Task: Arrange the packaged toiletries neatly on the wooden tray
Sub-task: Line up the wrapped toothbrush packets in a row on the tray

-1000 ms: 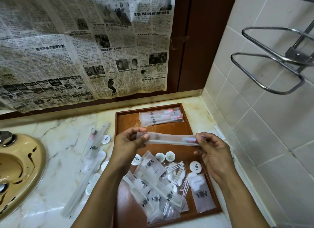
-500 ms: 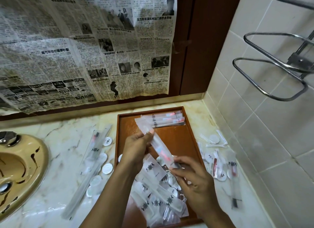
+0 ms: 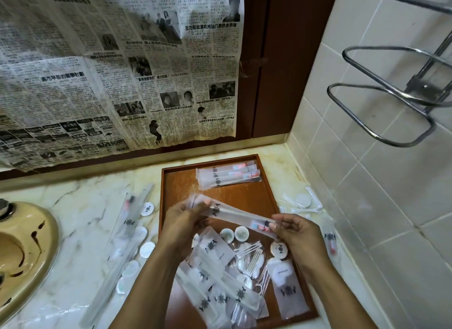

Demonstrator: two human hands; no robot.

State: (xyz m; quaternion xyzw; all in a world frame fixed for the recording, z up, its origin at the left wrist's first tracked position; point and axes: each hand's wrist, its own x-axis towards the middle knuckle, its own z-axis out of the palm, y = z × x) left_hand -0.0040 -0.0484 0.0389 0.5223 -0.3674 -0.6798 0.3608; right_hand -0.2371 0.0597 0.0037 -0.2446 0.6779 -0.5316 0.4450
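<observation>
hidden: the near edge of the wooden tray is under both forearms and the pile. The packets in the pile overlap, so no count.
blur: the left end of the held packet is smeared, so finger placement there is unclear.
cut off: the sink runs out at the left edge, the metal rack at the right.
unreadable: each packet has a dark emblem; any lettering is too small to read.
change: half a second ago the held packet slanted steeply from far-left to near-right, with the right hand low over the pile. Now it lies close to level across the tray, and the right hand has moved up and out to the right.
unchanged: the stack is in the same spot.
left hand: pinches the packet's left end, fingers curled.
right hand: pinches the right end, at the red part.
held packet: a long, narrow, frosted sleeve. The emblem is near the left end, and something red and dark shows through at the right. It is in the air over the tray's middle, between the stack and the pile.
stack: three similar sleeves, overlapping, at the tray's far end, parallel to the far rim, red ends to the right.
pile: in the tray's near half. Long sleeves, a flat pouch, round discs and cotton swabs, all jumbled.
off tray: loose sleeves and discs lie on the marble counter to the left; more swabs and a sleeve lie on the right by the tiled wall.
</observation>
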